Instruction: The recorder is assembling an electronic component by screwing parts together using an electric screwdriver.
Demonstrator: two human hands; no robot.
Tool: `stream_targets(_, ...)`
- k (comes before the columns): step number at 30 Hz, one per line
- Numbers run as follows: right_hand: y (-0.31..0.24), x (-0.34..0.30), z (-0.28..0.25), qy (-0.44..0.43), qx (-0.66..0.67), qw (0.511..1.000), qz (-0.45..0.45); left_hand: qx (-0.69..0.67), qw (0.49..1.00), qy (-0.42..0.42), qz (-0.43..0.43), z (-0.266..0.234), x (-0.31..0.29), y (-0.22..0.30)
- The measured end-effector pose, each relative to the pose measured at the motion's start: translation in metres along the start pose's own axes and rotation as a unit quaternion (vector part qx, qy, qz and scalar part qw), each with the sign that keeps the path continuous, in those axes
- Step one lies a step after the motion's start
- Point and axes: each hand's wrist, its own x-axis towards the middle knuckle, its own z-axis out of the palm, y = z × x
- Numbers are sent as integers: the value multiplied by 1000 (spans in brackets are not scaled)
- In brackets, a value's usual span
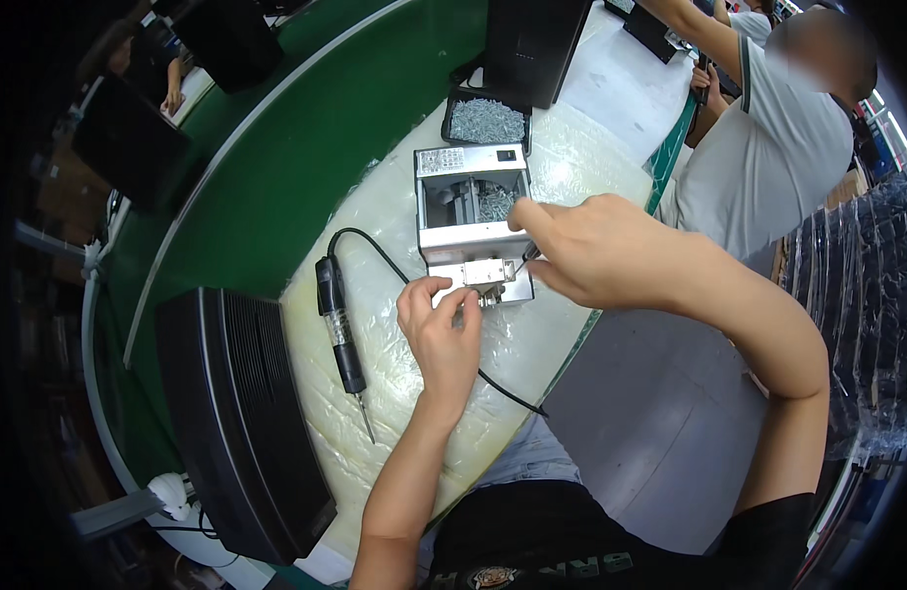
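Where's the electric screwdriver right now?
In the head view, the electric screwdriver lies on the plastic-covered bench, left of the person's left hand and right of the large black casing.

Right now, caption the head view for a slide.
Left hand and right hand at the metal machine, screwdriver lying to its left.

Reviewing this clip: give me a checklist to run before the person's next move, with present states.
1. Screws in the feeder: ok, a pile shows inside.
2. Driver laid aside: ok, it lies on the plastic sheet, out of both hands.
3. Cord clear of the left hand: not ok, it disappears behind that hand.
4. Tool in the right hand: ok, held at the feeder's front.
5. Tool tip seated: cannot tell, too small.
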Motion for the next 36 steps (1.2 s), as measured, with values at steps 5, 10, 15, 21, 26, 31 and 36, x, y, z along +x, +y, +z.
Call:
stream_targets(5, -6, 2, -2, -36, -44, 998, 36, -3, 1000, 0, -1, 0, -1, -4)
stream_targets(10, -12, 6, 4, -49, -71, 996, 32, -7, 1000, -3, 0, -1, 0, -2)
stream_targets(15, -9, 7, 3, -58, -85, 994, -21, -10, 1000, -3, 2, 0, -1, -4)
stream_targets(21, -7, 6, -3, -58, -82, 995, -14, -14, 1000, -5, 0, -2, 1, -3)
stream_targets(26, -9, 5, -1, -45, -53, 998, 11, -16, 1000, -2, -2, -2, -1, -4)
stream_targets(31, -15, 8, -5, -85, -93, 991, 36, -19, 1000, -2, 1, 0, -1, -5)
stream_targets(36, -12, 4, 0, -79, -92, 992, 27, -17, 1000, -4, 0, 0, -1, -5)
